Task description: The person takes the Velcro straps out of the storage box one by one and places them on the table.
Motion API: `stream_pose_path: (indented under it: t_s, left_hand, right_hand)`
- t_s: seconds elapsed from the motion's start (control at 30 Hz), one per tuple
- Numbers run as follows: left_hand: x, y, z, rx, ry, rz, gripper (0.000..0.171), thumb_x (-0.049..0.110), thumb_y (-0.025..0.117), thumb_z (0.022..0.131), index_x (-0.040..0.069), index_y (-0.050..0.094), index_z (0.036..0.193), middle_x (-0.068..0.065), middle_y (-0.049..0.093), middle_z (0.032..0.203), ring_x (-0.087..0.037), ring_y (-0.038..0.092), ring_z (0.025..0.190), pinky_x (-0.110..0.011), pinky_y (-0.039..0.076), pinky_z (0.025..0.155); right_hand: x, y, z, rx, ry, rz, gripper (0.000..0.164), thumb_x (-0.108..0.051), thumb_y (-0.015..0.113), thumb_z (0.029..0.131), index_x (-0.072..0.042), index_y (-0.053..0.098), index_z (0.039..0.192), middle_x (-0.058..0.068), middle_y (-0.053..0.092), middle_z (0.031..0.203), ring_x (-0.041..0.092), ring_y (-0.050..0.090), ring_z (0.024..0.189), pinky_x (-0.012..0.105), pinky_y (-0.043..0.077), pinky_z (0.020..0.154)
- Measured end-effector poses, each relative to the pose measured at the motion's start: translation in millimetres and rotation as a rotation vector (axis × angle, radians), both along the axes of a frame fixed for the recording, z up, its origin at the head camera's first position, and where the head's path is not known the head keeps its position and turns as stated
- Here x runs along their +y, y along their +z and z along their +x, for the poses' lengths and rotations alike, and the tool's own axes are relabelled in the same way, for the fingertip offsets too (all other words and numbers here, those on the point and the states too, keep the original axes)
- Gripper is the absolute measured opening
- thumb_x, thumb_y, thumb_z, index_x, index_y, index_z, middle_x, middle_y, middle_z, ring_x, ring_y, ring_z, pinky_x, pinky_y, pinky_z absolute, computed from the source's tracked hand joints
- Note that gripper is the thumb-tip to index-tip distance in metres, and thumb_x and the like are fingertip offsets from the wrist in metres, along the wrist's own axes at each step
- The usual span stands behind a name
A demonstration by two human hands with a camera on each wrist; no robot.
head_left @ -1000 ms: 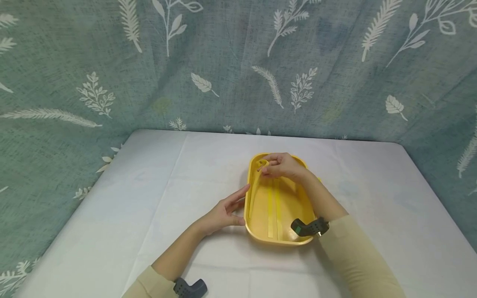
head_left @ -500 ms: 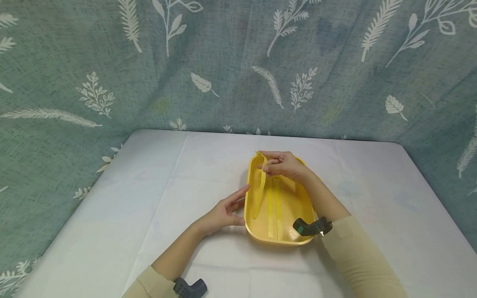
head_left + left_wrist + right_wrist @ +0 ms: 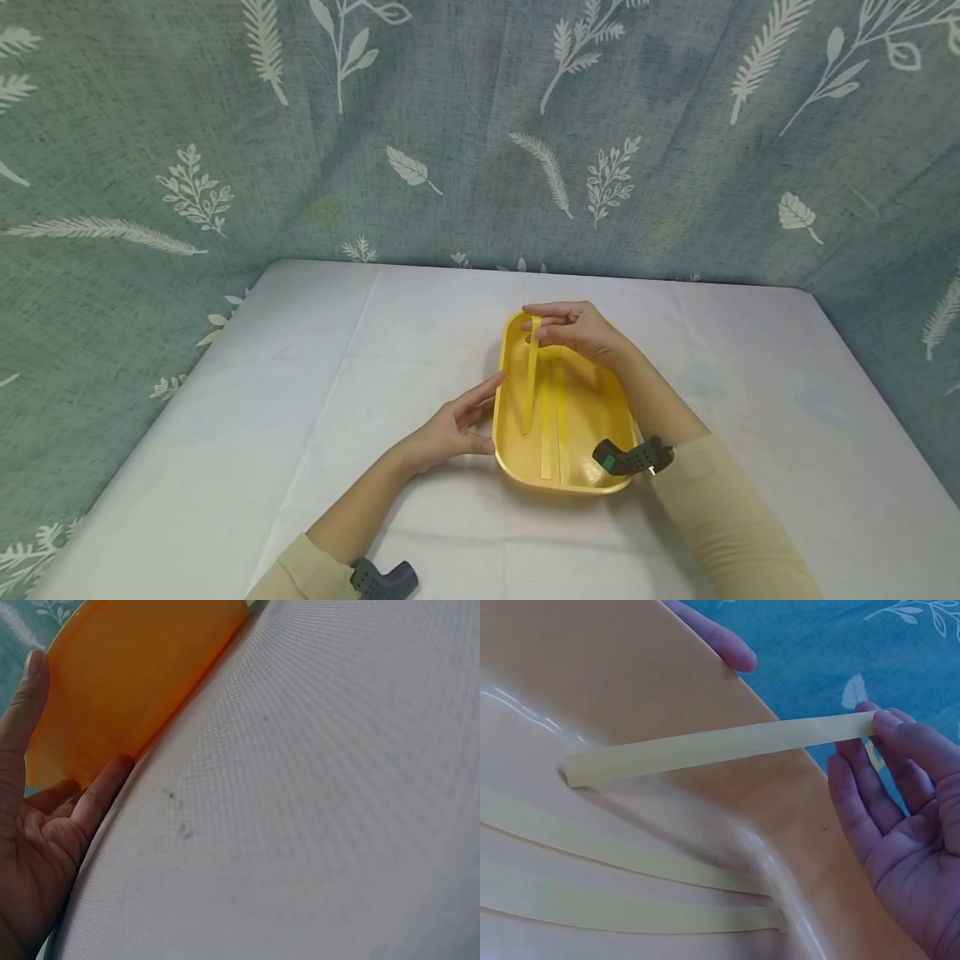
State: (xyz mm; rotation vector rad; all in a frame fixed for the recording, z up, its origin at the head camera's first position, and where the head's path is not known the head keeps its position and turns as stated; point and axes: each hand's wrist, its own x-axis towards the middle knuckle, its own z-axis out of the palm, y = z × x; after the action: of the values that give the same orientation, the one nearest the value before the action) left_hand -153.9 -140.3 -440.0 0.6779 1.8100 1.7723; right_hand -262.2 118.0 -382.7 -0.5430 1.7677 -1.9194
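A yellow plastic tray (image 3: 517,481) with rounded corners and raised sides stands on the table. Between thumb and fingertips, my right hand (image 3: 581,332) pinches the far end of a thin yellow strip (image 3: 720,750) over the tray's far left corner. The strip slants down, its free end close over the tray floor. Two similar strips, a left one (image 3: 545,433) and a right one (image 3: 561,425), lie lengthwise side by side along the floor. My left hand (image 3: 450,427) rests its outstretched fingertips and thumb against the tray's left outer wall, as the left wrist view also shows.
A white cloth (image 3: 360,350) covers the table. Behind it and at both sides hangs a blue-green curtain (image 3: 465,167) with white leaf prints. Dark camera mounts sit at the left wrist (image 3: 384,581) and right wrist (image 3: 633,457).
The pinched strip has swung away from the tray's left side toward the middle; its curled upper end now hangs straighter. My right hand has shifted slightly right and away. The left hand keeps its place.
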Motion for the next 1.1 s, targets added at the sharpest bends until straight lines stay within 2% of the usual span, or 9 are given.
stream_pose_path:
  t_s: [0.17, 0.33, 0.43, 0.63, 0.83, 1.1]
  left_hand:
    - [0, 0.2, 0.0, -0.008, 0.003, 0.014, 0.096, 0.023, 0.077, 0.079, 0.019, 0.017, 0.153, -0.001, 0.014, 0.159, -0.030, 0.021, 0.143, -0.038, 0.032, 0.110]
    - [0, 1.1, -0.2, -0.003, 0.003, 0.014, 0.098, 0.028, 0.079, 0.077, 0.019, 0.017, 0.153, -0.001, 0.014, 0.159, -0.029, 0.022, 0.143, -0.038, 0.031, 0.110]
    - [0, 1.0, -0.3, -0.001, 0.004, 0.014, 0.099, 0.029, 0.079, 0.076, 0.018, 0.017, 0.153, -0.001, 0.014, 0.159, -0.029, 0.022, 0.143, -0.037, 0.031, 0.110]
    - [1, -0.4, -0.4, 0.007, -0.003, 0.029, 0.101, 0.029, 0.079, 0.075, 0.015, 0.016, 0.153, -0.004, 0.014, 0.159, -0.031, 0.022, 0.143, -0.037, 0.033, 0.109]
    - [1, 0.0, -0.9, 0.014, -0.001, 0.024, 0.104, 0.034, 0.080, 0.073, 0.015, 0.015, 0.153, -0.005, 0.013, 0.159, -0.031, 0.021, 0.143, -0.037, 0.033, 0.109]
    - [0, -1.4, -0.9, 0.010, 0.002, 0.032, 0.103, 0.032, 0.080, 0.074, 0.016, 0.016, 0.153, -0.004, 0.014, 0.159, -0.031, 0.021, 0.143, -0.036, 0.035, 0.108]
  right_hand:
    - [0, 1.0, -0.6, -0.019, -0.030, -0.045, 0.046, 0.006, 0.056, 0.091, 0.009, 0.044, 0.135, 0.001, 0.072, 0.103, 0.021, 0.068, 0.097, 0.037, 0.055, 0.083]
    - [0, 4.8, 0.3, -0.036, -0.051, -0.107, 0.051, 0.010, 0.056, 0.089, 0.006, 0.042, 0.138, 0.000, 0.070, 0.109, 0.020, 0.068, 0.094, 0.033, 0.057, 0.078]
    - [0, 7.5, 1.1, -0.043, -0.059, -0.136, 0.053, 0.012, 0.055, 0.089, 0.004, 0.041, 0.139, 0.002, 0.067, 0.116, 0.018, 0.070, 0.086, 0.032, 0.057, 0.077]
    - [2, 12.3, 1.7, -0.027, -0.076, -0.113, 0.058, 0.011, 0.057, 0.088, -0.001, 0.040, 0.142, 0.011, 0.053, 0.136, 0.015, 0.069, 0.084, 0.032, 0.057, 0.078]
    - [7, 21.2, 2.9, 0.008, -0.060, -0.105, 0.066, 0.012, 0.061, 0.085, -0.010, 0.040, 0.144, 0.010, 0.040, 0.147, 0.012, 0.068, 0.079, 0.030, 0.058, 0.071]
    - [18, 36.8, 7.5, 0.054, -0.013, -0.131, 0.076, 0.017, 0.058, 0.084, -0.009, 0.029, 0.149, 0.008, 0.031, 0.153, 0.011, 0.061, 0.074, 0.027, 0.057, 0.069]
